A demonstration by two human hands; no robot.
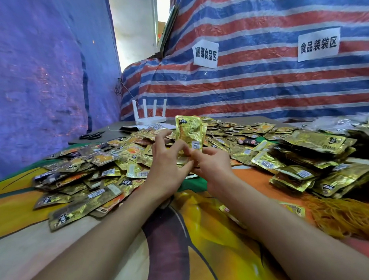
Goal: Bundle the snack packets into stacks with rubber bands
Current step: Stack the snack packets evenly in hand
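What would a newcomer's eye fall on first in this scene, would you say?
Most likely the glittering heap of gold snack packets spread across the table, with the left hand and right hand holding a small upright stack by its lower end at the centre. Behind, the red, white and blue striped tarp bears two white paper signs.

Hands: 2, left hand (pixel 165 169) and right hand (pixel 213 166).
Held packets (pixel 189 133): at least 2; the exact number cannot be told.
Loose packets (pixel 86 174): far too many to count.
Router (pixel 150 120): 1, with 4 antennas.
Scissors (pixel 92 135): 1 pair.
Signs (pixel 205 54): 2.
Tarps: 2, blue tarp (pixel 41 71) and striped tarp (pixel 261 84).
Orange strand heap (pixel 345 216): 1.
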